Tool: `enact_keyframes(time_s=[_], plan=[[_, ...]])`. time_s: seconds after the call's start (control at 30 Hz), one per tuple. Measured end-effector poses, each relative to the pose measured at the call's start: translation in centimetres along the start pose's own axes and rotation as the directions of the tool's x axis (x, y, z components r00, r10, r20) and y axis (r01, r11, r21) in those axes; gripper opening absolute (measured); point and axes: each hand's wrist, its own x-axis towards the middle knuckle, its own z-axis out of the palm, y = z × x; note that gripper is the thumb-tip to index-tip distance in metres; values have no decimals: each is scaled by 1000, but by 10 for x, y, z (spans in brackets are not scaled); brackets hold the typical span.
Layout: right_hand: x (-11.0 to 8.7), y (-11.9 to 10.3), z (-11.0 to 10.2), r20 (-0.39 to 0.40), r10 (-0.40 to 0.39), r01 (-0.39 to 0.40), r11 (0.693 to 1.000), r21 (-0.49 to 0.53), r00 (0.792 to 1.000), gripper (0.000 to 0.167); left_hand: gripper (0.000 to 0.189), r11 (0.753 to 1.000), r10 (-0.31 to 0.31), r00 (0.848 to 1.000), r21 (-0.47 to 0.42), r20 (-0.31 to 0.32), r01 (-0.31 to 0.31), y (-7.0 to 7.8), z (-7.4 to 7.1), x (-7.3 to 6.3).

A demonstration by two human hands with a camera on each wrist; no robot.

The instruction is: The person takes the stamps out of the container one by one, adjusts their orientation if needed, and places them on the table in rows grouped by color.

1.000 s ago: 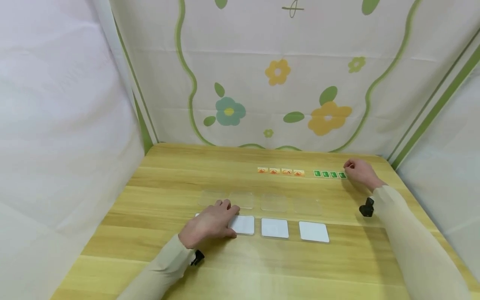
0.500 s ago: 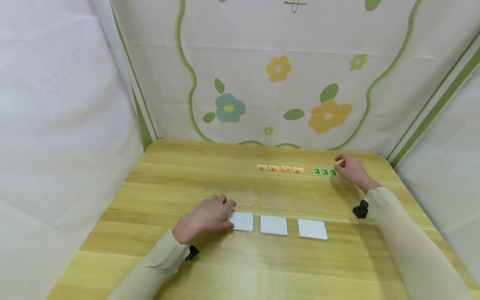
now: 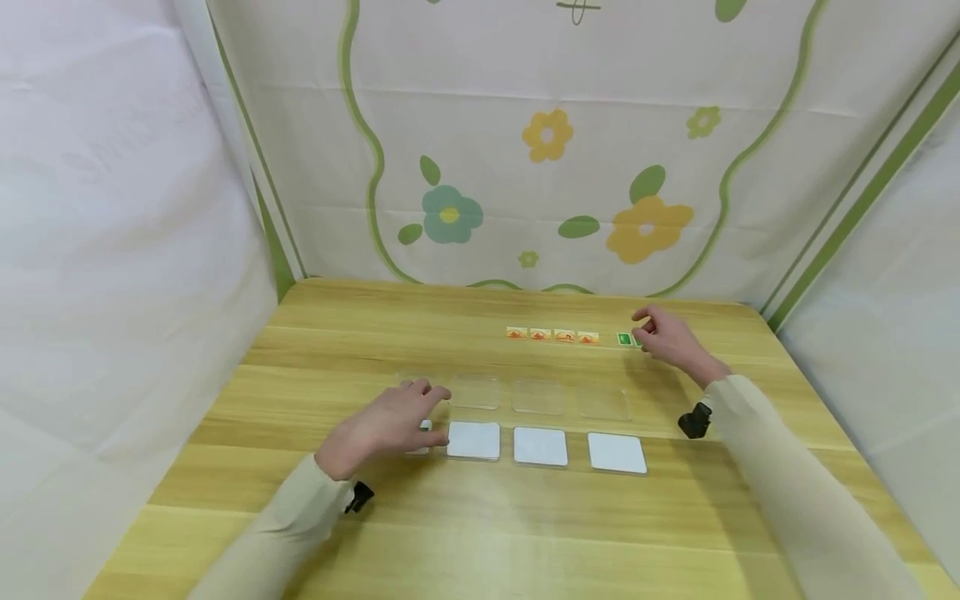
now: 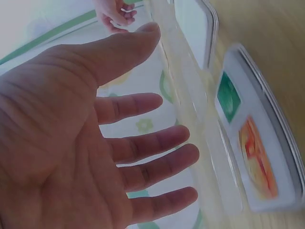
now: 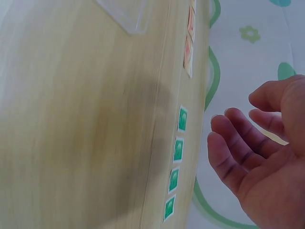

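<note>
My left hand (image 3: 382, 423), fingers spread and empty, hovers over the left end of a row of white cards. Partly under it in the head view lies a white card (image 4: 276, 143) that carries a green stamp-like sticker (image 4: 229, 97) and an orange sticker (image 4: 257, 160), as the left wrist view shows. My right hand (image 3: 671, 340) is above the small green stickers (image 5: 178, 150) at the back right, its fingers loosely bent with nothing visible between them. It overlaps most of that row in the head view.
Three blank white cards (image 3: 540, 447) lie in line to the right of my left hand. Behind them is a row of clear plastic covers (image 3: 537, 397). Several orange stickers (image 3: 540, 334) line the back of the wooden table (image 3: 480, 525), before a flowered cloth wall (image 3: 480, 133).
My left hand has drawn left, showing part of the stickered card beneath it. The right hand has travelled left along the green sticker row. The head view has shifted slightly.
</note>
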Motion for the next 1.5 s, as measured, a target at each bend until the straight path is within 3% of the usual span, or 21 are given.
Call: enact_keyframes(time_s=[0.4,0.67,1.03,1.5], plan=[[-5,-36,23,42,-45,43,998,54,998,34,67,997,8,1000,-71,-15,-9,-31,4,-22],[-8,-49,36,60,-63,57,994,97,996,38,65,995,-68,997,-68,-21,67,-45,11,-38],[-22,-74,53,72,-106,89,975,204,992,33,64,993,-102,995,-68,-15,100,-49,18,-46],[-26,-146,99,144,-220,177,948,265,965,23,61,989,-127,992,-70,-7,126,-48,15,-48]])
